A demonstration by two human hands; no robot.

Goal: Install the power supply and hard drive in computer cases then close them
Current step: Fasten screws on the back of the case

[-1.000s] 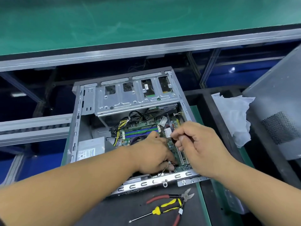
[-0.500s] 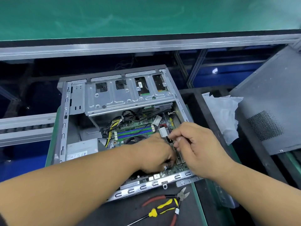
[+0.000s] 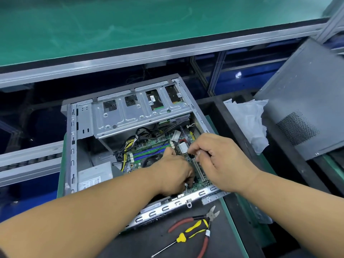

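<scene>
An open grey computer case [image 3: 71, 146] lies on its side in front of me. Its drive cage [image 3: 137, 112] spans the far end and the power supply [image 3: 95, 175] sits at the near left corner. The green motherboard [image 3: 149, 148] with blue memory slots fills the middle. My left hand [image 3: 175, 172] reaches down onto the board's near right part, fingers curled over a small connector that is mostly hidden. My right hand [image 3: 216, 161] pinches a thin black cable or plug just above the board.
Red-handled cutters [image 3: 202, 220] and a yellow-handled screwdriver [image 3: 186, 237] lie on the dark mat near the case. A crumpled white plastic bag [image 3: 247, 123] is to the right. A grey side panel [image 3: 307, 101] with a vent leans at far right. A green conveyor [image 3: 130, 25] runs behind.
Both hands stay in the same spot over the motherboard. The camera view has shifted, so the case sits more to the left in the frame.
</scene>
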